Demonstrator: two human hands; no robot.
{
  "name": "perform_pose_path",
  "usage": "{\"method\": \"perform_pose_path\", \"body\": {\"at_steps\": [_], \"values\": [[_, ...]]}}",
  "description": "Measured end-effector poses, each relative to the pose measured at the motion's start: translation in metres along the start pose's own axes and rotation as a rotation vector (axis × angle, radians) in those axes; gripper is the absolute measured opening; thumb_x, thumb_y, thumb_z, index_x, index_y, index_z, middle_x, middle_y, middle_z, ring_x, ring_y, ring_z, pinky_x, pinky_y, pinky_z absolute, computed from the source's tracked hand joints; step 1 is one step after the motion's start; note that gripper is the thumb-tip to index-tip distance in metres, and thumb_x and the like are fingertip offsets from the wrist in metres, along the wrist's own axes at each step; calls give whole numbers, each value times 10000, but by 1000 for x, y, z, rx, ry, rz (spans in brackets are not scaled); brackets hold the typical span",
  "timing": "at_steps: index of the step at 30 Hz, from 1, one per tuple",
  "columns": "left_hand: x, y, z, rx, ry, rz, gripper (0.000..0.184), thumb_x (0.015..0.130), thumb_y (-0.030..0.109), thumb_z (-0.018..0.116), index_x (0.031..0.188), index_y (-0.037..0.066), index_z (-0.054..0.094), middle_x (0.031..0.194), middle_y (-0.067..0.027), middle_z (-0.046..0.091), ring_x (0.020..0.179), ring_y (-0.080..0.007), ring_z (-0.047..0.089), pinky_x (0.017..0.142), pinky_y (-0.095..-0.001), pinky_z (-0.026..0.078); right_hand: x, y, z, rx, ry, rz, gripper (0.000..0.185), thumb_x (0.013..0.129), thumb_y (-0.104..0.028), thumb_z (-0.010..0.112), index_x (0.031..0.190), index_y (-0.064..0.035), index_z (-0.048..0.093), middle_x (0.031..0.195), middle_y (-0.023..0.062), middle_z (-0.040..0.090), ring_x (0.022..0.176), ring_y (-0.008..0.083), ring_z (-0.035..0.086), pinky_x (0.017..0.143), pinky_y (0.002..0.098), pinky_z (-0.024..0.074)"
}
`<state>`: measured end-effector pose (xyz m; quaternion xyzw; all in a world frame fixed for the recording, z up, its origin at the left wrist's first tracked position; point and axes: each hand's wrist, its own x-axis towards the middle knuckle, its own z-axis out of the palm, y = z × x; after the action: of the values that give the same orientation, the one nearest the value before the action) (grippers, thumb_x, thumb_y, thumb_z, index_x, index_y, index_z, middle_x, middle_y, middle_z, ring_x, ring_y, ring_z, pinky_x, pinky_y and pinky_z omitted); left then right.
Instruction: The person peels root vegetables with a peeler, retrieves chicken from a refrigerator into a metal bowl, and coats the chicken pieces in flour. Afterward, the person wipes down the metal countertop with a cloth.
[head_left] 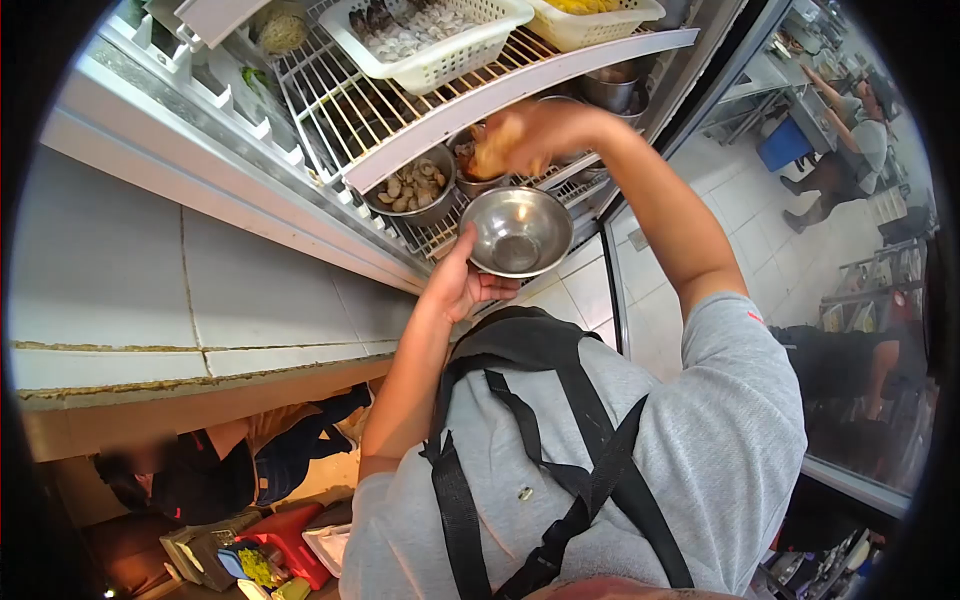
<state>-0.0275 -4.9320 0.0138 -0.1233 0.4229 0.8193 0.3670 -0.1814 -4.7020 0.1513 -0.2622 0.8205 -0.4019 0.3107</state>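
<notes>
My left hand [460, 283] grips an empty stainless steel bowl [520, 232] by its side, thumb at the rim and fingers beneath. Beyond it, my right hand [555, 135] reaches into the fridge under the upper shelf and is smeared by motion. Orange-yellow food pieces [497, 147] are in its fingers, also blurred; their kind is not clear. Just below them stands a metal container [480, 184] with reddish-orange food. To its left, a metal bowl [440, 208] holds brownish, rounded pieces that look like shellfish.
On the upper wire shelf [330, 130] sit a white basket [450, 68] of pale and dark seafood and another basket [590, 28] with yellow food. A metal pot [610, 92] is at the right. The glass door [680, 290] stands at my right; people appear at both sides.
</notes>
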Motion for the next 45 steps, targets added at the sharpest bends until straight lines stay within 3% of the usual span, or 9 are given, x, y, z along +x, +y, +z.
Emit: {"method": "perform_pose_path", "body": {"at_steps": [5,10,17,27,29,33,38,43,45], "values": [[1,-1,4,66,84,116,588,1112,435,327,1525,23,397,1396,-234,602,1095,-392,713,824,-549,655,-11,19,31,-484,37,-213,549,795,-290,788,1298,-96,680,1197,108,720,1076,263,697,965,398,533],[3,-38,-13,377,332,337,662,1077,505,490,1511,8,445,1367,-156,612,1090,-238,704,795,-392,633,85,89,-41,-1072,715,-151,319,914,-243,655,1208,-159,749,1199,115,748,1134,317,699,949,423,558],[-31,-44,-20,225,429,321,651,1088,513,469,1498,8,454,1321,-133,628,1009,-212,696,736,-370,605,130,72,-43,-1271,688,-89,280,917,-248,667,1157,-133,756,1152,117,756,1080,319,712,919,437,562],[-67,-61,-34,148,516,381,629,1103,521,414,1532,60,409,1375,-152,581,1062,-247,699,629,-370,646,-6,-8,135,-362,-109,-338,194,839,-161,738,1008,-67,736,857,129,727,810,255,704,752,406,546],[-71,-58,-33,143,452,368,678,1091,547,434,1542,42,403,1380,-156,602,1060,-261,709,751,-417,639,-5,23,187,-716,161,-666,218,820,-116,711,1029,-57,723,870,143,727,834,318,708,758,402,549],[-69,-60,-37,215,445,301,682,1088,558,425,1518,29,427,1357,-156,622,1047,-260,715,738,-415,635,18,50,180,-294,53,-336,280,779,-54,678,1057,-43,715,941,172,741,864,367,716,782,386,561],[-52,-57,-44,239,427,277,653,1096,540,403,1515,39,418,1355,-167,614,1021,-277,730,690,-402,654,-11,15,148,158,262,-226,277,817,-13,623,1082,21,698,891,12,684,827,77,629,718,259,525],[-50,-49,-39,174,342,275,683,1099,543,391,1530,13,383,1378,-205,601,1011,-315,742,749,-451,675,-40,-3,147,174,145,-194,350,793,-5,628,1142,1,657,969,13,670,930,99,638,753,275,527],[-55,-44,-34,179,322,266,681,1103,539,390,1527,6,392,1389,-206,596,1051,-306,724,810,-436,653,-49,0,157,-220,19,-276,443,780,-61,653,1219,-3,672,1105,123,698,1097,284,666,883,401,553]]}}
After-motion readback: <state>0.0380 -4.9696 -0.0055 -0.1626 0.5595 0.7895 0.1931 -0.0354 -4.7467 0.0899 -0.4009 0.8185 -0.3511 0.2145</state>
